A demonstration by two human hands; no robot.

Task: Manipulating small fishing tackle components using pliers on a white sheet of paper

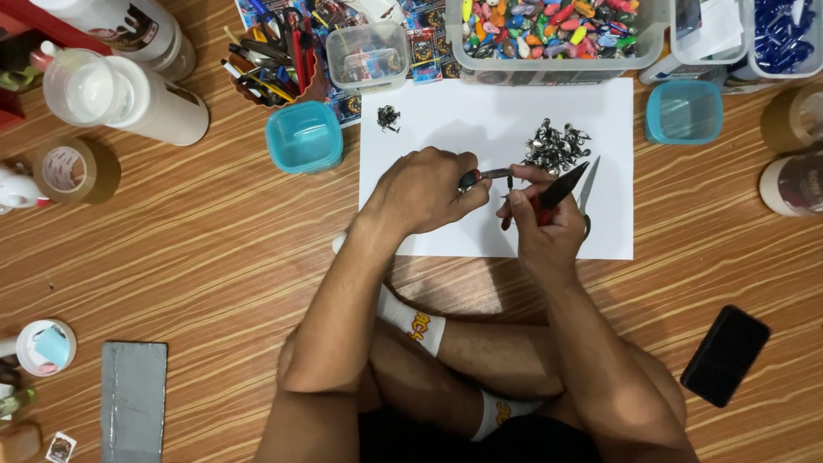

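Both hands meet over the paper [429, 111], the left hand [424, 190] clamped on a small lure [480, 177] and the right hand [538, 219] gripping pliers [561, 184], close together seemingly to work a hook from the pile [555, 146] just beyond.

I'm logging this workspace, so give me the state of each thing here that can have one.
left hand: closed on a small tool
right hand: gripping red-handled pliers
clear tub: open, looks empty
teal container: lid on
teal cup: open, empty
phone: screen dark
tape roll: lying flat
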